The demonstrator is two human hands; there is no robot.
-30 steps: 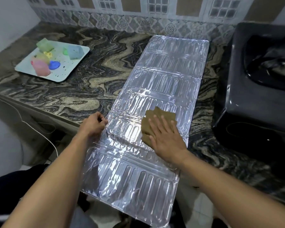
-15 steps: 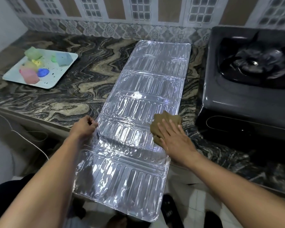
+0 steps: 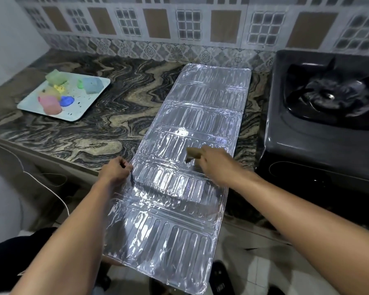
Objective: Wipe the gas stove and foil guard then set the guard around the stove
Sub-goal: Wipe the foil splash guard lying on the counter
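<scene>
A tray (image 3: pixel 87 103) of coloured sponges (image 3: pixel 49 104) sits near the counter's (image 3: pixel 115 116) back left corner. The left hand (image 3: pixel 115 170) pinches the guard's (image 3: pixel 200 116) left edge with curled fingers, at the counter's front edge. The guard lies flat, running from the back wall across the counter, its near end hanging past the front edge. Over its right side the right hand (image 3: pixel 213 165) grips a brown cloth (image 3: pixel 193 154); blur hides whether the cloth touches the foil. The stove (image 3: pixel 307 141) stands at the counter's right end, just beside the guard
</scene>
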